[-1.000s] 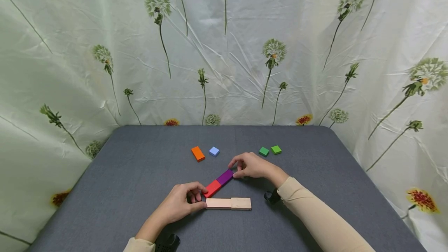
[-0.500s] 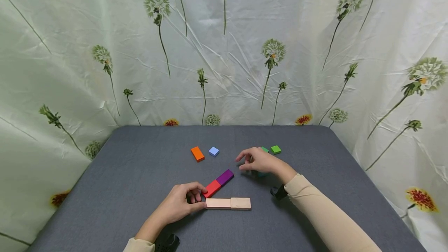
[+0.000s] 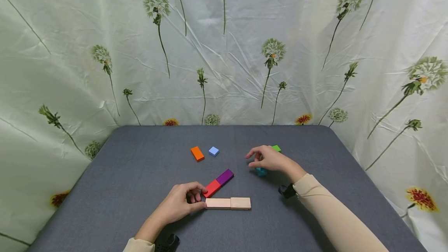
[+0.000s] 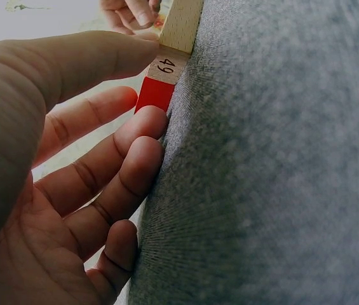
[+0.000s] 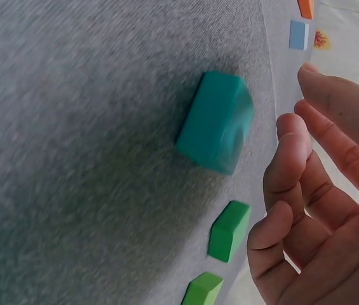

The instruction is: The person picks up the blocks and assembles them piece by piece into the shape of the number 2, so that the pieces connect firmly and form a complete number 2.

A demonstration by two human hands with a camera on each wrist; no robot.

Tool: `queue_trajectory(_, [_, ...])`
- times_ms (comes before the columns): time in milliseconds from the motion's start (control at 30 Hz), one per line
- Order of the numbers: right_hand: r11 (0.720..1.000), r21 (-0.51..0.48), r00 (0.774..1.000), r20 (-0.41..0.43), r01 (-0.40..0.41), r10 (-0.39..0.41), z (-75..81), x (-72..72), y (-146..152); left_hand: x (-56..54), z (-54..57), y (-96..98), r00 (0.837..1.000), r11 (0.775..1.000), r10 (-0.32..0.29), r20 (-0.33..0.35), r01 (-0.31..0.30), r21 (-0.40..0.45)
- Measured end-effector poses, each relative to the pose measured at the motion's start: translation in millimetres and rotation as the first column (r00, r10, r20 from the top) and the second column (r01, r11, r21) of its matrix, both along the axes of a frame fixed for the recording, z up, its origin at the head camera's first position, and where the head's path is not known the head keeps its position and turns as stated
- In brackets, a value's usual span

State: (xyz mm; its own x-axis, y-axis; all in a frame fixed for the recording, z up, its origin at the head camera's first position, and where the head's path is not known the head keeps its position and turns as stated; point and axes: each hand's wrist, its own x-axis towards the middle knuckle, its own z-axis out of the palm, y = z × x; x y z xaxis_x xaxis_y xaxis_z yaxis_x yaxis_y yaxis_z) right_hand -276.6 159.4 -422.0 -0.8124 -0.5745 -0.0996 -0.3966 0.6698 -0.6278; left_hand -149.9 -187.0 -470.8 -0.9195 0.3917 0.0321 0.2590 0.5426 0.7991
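In the head view my left hand rests at the meeting ends of a red block and a pale wooden block. The left wrist view shows the thumb by the wood and fingertips against the red block. A purple block continues the slanted red one, and a second wooden block continues the straight row. Loosely bent and holding nothing, my right hand hovers above a teal block, partly hidden there but fully seen as a teal block in the right wrist view.
Farther back lie an orange block and a light blue block. A light green block peeks out behind the right hand; a darker green block shows in the right wrist view. A flowered curtain hangs behind the grey table.
My right hand has left the end of the purple block and moved right over the teal block, now covering the darker green one. The left hand and the block rows stay put.
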Motion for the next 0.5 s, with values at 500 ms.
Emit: queue_trajectory(500, [1.000,0.002,1.000,0.002,0.006,-0.006,-6.6,4.1,22.0,0.2,-0.7,-0.4,1.000,1.000,0.003,-0.005,-0.003,-0.016])
